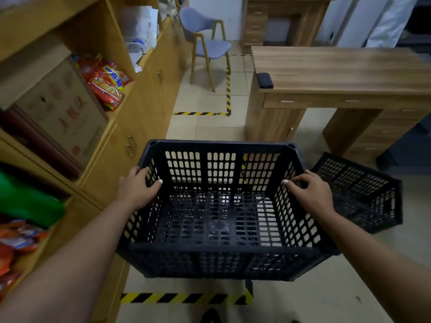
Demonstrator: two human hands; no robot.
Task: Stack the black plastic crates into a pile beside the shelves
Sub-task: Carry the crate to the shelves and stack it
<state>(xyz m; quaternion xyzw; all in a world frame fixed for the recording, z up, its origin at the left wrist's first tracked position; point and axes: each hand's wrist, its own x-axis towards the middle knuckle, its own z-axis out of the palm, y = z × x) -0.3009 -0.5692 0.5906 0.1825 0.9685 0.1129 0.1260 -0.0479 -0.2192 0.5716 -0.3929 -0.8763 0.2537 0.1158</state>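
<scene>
A black perforated plastic crate [221,250] hangs above the floor in front of me, its open top facing up. My left hand [137,185] grips the crate's left rim, fingers curled over the edge. On the opposite rim my right hand [310,190] grips the same way. A second black crate [363,194] sits on the floor to the right, by the desk. The wooden shelves [112,117] run along the left side, close to the held crate.
A wooden desk [338,75] stands at the right with a dark pad on its corner. A blue chair [205,43] is at the back. Yellow-black tape [184,298] marks a rectangle on the tiled floor beneath the crate. Snack packets and a cardboard box fill the shelves.
</scene>
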